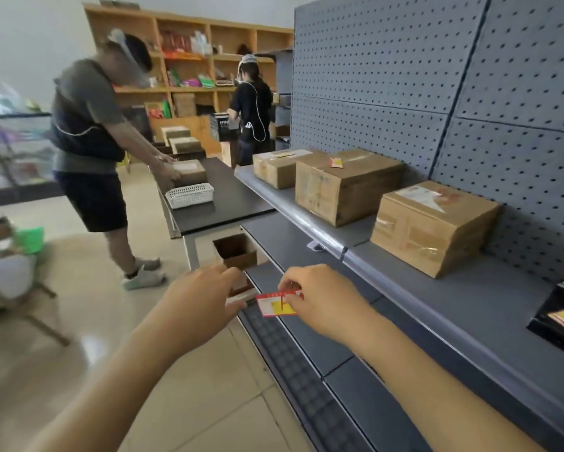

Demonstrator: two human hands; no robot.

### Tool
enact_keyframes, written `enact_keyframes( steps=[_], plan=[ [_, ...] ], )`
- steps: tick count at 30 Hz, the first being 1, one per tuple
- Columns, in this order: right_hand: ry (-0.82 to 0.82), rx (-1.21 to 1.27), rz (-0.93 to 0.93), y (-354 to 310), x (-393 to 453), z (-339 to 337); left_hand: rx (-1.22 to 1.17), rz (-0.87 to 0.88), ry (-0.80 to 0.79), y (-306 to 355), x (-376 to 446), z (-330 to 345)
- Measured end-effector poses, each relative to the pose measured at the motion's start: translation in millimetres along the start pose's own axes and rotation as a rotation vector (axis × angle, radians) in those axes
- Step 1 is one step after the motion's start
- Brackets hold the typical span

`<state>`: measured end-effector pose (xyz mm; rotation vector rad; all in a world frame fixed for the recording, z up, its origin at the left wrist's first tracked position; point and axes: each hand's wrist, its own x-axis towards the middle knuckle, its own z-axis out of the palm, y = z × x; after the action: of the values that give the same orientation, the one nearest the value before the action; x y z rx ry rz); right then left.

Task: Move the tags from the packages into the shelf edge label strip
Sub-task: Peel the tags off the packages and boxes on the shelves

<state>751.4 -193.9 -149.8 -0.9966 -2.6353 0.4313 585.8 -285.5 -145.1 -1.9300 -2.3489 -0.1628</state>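
In front of the lower grey shelf, a small red, white and yellow paper tag hangs in the air, pinched by its top corner in the right hand. The left hand is half open, holds nothing, and reaches toward the tag's left end. The tag is not yet in a strip. To do this step well, I think both hands should hold the tag flat, one at each end, and slide its bottom edge into the long grey label strip on the shelf edge, then press the top in gently so the paper does not bend. Another red and yellow tag sits on top of the middle brown cardboard box, waiting its turn.
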Motion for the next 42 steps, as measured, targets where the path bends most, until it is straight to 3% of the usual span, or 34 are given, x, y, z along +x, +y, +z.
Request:
enact_keyframes(
  steps=[11,24,33,42],
  plan=[
    [-0.009,0.042,-0.068,-14,191,44,0.010,-0.067,-0.035,-126,128,23],
    [-0.048,0.059,0.060,-37,385,94,-0.037,-0.022,-0.075,-279,266,45],
    [0.070,0.056,0.364,-41,480,122,-0.016,0.300,-0.067,-365,389,47],
    [0.230,-0.027,0.685,4,507,111,-0.096,0.593,-0.099,-332,493,85]
  ],
)
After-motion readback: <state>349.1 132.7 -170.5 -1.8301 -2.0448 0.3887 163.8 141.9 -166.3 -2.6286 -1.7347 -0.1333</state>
